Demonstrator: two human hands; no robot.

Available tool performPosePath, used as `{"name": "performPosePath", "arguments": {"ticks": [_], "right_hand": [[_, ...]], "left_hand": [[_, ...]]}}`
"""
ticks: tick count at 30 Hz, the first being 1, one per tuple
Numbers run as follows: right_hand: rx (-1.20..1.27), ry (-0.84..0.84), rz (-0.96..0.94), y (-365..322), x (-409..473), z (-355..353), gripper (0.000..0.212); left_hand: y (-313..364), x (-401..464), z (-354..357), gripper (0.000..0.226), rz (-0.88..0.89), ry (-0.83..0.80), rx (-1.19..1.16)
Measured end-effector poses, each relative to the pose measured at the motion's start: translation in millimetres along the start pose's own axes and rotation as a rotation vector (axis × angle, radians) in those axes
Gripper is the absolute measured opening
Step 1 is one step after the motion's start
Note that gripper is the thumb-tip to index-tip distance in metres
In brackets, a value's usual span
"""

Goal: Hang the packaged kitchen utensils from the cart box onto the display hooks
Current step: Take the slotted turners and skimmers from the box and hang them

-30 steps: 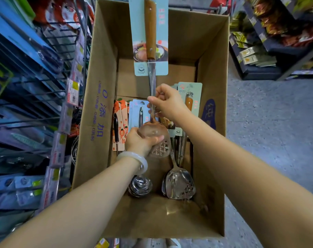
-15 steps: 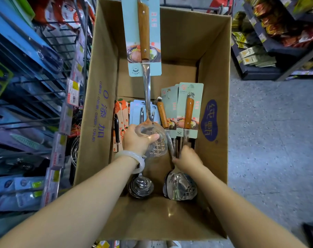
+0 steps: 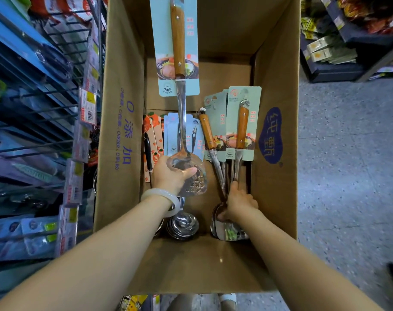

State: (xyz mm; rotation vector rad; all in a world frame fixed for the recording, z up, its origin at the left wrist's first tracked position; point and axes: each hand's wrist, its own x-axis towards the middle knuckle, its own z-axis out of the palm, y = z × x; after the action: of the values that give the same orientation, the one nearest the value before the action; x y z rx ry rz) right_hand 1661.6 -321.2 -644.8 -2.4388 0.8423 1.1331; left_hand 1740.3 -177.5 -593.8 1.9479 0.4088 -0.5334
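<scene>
A tall cardboard box (image 3: 121,140) holds packaged utensils on pale blue cards. My left hand (image 3: 172,176) grips the slotted steel head of a wooden-handled spatula (image 3: 178,41), held upright above the box. Down inside, my right hand (image 3: 239,204) is curled around the steel shafts of more wooden-handled slotted spatulas (image 3: 241,129), near their heads. Steel ladles (image 3: 183,225) lie at the box bottom under my left wrist. Orange-carded and blue-carded tools (image 3: 156,133) stand at the box's left side.
A display rack with wire hooks, price tags and hung goods (image 3: 56,122) runs along the left of the box. Shelves with packets (image 3: 339,46) stand at the upper right. Grey speckled floor (image 3: 348,176) lies to the right.
My right hand let go of the raised spatula's shaft and dropped into the box onto the spatulas at the right. My left hand kept the raised spatula, which shifted slightly left.
</scene>
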Motion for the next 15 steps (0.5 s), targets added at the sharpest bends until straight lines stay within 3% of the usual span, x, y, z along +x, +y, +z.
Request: {"name": "performPosePath", "arguments": {"ticks": [6, 10, 12, 15], "right_hand": [[-0.013, 0.022, -0.111, 15, 0, -2, 0.064], [0.172, -0.085, -0.005, 14, 2, -7, 0.038], [0.198, -0.072, 0.074, 8, 2, -5, 0.038], [0.273, -0.037, 0.203, -2, 2, 5, 0.040]], "left_hand": [[1, -6, -1, 0.048, -0.066, -0.008, -0.011], [3, -9, -2, 0.054, -0.063, 0.000, -0.018], [3, -10, -2, 0.056, -0.080, -0.007, -0.039], [0, -11, -3, 0.041, -0.088, -0.009, -0.026]]}}
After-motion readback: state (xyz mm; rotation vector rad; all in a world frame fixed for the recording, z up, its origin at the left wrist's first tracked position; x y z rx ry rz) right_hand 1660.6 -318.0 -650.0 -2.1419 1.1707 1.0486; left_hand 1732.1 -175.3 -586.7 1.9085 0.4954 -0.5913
